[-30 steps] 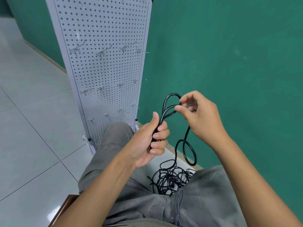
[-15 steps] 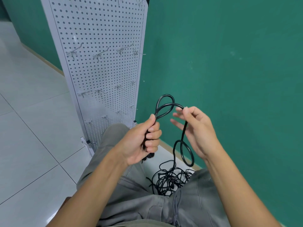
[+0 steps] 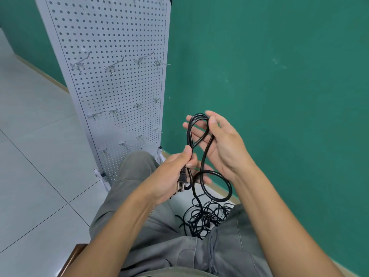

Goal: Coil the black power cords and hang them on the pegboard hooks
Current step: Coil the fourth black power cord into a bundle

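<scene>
My left hand (image 3: 173, 174) grips the cord (image 3: 199, 134) near its plug (image 3: 182, 179), my right hand (image 3: 221, 144) lies open behind the loop, thumb on top, remaining cord tangled on the floor (image 3: 40, 156) between my knees.

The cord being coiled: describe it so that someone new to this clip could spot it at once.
Start at the white pegboard by the green wall; the hands are just to its right. The cord loops up from the left hand across the right hand. Unlike the tangled pile on the floor, it is held up.
</scene>
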### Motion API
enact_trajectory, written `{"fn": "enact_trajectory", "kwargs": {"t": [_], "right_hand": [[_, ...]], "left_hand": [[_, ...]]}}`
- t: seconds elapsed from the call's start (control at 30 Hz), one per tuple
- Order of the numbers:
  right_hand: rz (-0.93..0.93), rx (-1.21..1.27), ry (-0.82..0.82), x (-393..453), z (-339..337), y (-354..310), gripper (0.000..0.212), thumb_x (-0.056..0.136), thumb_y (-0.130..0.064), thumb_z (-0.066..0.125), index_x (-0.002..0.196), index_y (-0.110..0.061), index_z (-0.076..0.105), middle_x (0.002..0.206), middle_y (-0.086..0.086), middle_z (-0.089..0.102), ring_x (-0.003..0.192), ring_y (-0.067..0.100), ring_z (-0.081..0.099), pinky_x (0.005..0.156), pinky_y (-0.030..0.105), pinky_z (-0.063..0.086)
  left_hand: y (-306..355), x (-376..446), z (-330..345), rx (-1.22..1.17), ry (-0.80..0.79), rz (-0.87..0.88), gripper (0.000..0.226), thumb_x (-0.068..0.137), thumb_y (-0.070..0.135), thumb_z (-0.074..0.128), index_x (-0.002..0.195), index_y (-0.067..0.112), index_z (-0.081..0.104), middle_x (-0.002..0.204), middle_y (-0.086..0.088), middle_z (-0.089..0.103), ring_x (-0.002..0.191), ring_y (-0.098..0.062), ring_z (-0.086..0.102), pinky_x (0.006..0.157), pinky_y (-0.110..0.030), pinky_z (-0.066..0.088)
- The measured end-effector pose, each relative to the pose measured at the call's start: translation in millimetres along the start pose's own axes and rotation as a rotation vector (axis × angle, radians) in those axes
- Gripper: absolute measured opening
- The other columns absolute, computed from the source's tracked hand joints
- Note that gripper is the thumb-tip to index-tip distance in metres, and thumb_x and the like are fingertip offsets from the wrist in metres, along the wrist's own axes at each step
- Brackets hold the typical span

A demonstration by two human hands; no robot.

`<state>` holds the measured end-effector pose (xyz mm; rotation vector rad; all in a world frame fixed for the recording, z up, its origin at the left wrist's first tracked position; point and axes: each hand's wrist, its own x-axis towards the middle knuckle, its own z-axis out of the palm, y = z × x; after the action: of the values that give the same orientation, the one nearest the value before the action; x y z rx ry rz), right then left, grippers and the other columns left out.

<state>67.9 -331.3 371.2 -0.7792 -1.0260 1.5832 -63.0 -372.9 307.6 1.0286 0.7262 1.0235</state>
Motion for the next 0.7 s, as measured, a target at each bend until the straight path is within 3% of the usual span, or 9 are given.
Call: {"fn": "enact_trajectory", "kwargs": {"t": [0.03,0.1,0.2,0.3,0.4,0.5,0.6,0.67,0.7], "right_hand": [[-0.020,-0.042,-0.010,2,-2,-1,0.029,0.112,-0.016,0.033,0.134,-0.003,0.048,0.121,0.020,0.071,0.112,0.034,0.071,0.092,0.042,0.060],[-0.032,-0.125,-0.030,5,-5,-2,0.033,0.111,-0.013,0.032,0.131,0.003,0.053,0.125,0.023,0.068,0.111,0.034,0.071,0.098,0.038,0.057],[-0.036,-0.228,-0.038,8,-9,-3,0.032,0.111,-0.014,0.034,0.127,0.000,0.058,0.125,0.021,0.069,0.109,0.033,0.072,0.093,0.035,0.059],[-0.007,-0.360,-0.033,7,-11,-4,0.030,0.111,-0.023,0.039,0.125,-0.013,0.063,0.125,0.008,0.072,0.111,0.026,0.072,0.083,0.038,0.058],[-0.045,-0.411,-0.046,9,-17,-2,0.029,0.110,-0.021,0.042,0.125,-0.011,0.065,0.123,0.010,0.073,0.111,0.020,0.071,0.099,0.037,0.054],[-0.038,-0.435,-0.027,7,-19,5,0.033,0.109,-0.031,0.043,0.125,-0.011,0.065,0.124,0.008,0.072,0.114,0.021,0.068,0.108,0.043,0.050],[0.131,-0.337,-0.109,0,-25,25,0.064,0.101,-0.059,0.030,0.135,-0.013,0.059,0.118,0.004,0.072,0.097,0.025,0.068,0.086,0.040,0.057],[0.250,-0.303,-0.178,-8,-31,43,0.080,0.096,-0.068,0.018,0.140,-0.013,0.056,0.104,0.002,0.070,0.089,0.015,0.069,0.094,0.036,0.051],[0.300,-0.313,-0.203,-11,-34,52,0.086,0.094,-0.070,0.011,0.142,-0.013,0.053,0.109,0.003,0.071,0.097,0.017,0.071,0.103,0.036,0.048]], "left_hand": [[0,-1,1,-0.010,-0.006,-0.006,0.044,0.108,0.048,0.030,0.078,0.016,0.035,0.081,-0.012,0.067,0.073,-0.029,0.063,0.075,-0.032,0.051],[0,-2,3,-0.042,-0.019,-0.014,0.042,0.108,0.046,0.031,0.084,0.014,0.040,0.073,-0.010,0.061,0.065,-0.023,0.058,0.068,-0.028,0.051],[-3,-2,3,-0.096,-0.005,-0.048,0.039,0.109,0.045,0.035,0.100,0.011,0.051,0.072,-0.008,0.055,0.061,-0.020,0.053,0.063,-0.026,0.048],[-2,-3,2,-0.083,-0.012,-0.082,0.046,0.109,0.043,0.037,0.120,0.007,0.062,0.074,-0.007,0.054,0.065,-0.019,0.052,0.067,-0.027,0.047],[-3,-3,0,-0.078,-0.046,-0.080,0.042,0.107,0.045,0.042,0.105,0.013,0.069,0.078,-0.004,0.056,0.070,-0.018,0.054,0.075,-0.030,0.043],[-5,-1,-4,-0.127,-0.030,-0.060,0.033,0.104,0.046,0.050,0.089,0.018,0.061,0.081,-0.003,0.057,0.071,-0.018,0.053,0.073,-0.030,0.040],[-1,0,-7,-0.136,0.032,0.021,0.031,0.108,0.040,0.045,0.088,0.016,0.048,0.081,-0.003,0.061,0.070,-0.016,0.053,0.065,-0.022,0.044],[8,-2,-11,-0.137,0.095,0.079,0.031,0.110,0.036,0.037,0.087,0.016,0.044,0.081,-0.004,0.065,0.067,-0.015,0.057,0.061,-0.020,0.050],[12,-3,-14,-0.134,0.132,0.102,0.031,0.110,0.036,0.036,0.087,0.017,0.044,0.085,-0.005,0.069,0.068,-0.014,0.060,0.064,-0.023,0.054]]}}
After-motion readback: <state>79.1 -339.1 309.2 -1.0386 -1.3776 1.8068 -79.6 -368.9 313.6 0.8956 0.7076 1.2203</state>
